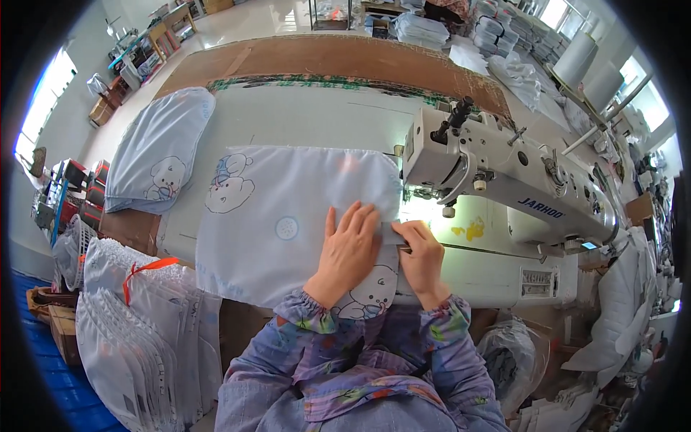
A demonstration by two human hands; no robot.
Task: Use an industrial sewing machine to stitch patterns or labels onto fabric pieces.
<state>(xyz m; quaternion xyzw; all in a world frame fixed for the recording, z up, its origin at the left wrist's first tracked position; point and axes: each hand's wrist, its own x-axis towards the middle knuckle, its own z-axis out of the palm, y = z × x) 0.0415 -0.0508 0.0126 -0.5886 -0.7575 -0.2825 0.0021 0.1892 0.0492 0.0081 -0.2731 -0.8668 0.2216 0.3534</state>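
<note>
Beside the machine (529, 173), the left hand (347, 250) lies flat on the cloth (309, 194); the right hand (423, 258) pinches its edge. Uneven pull may skew it.

A sewing workshop, judging by the industrial sewing machine (497, 169), draped fabric stack (137, 338) and bundled goods (421, 32).

On my remote feed, 1 word in dark-blue capitals (541, 208) runs along the arm of the white sewing machine (497, 162). Pale-blue marks (216, 281) near the printed cloth's (309, 191) lower-left corner are too small for me to read.
</note>
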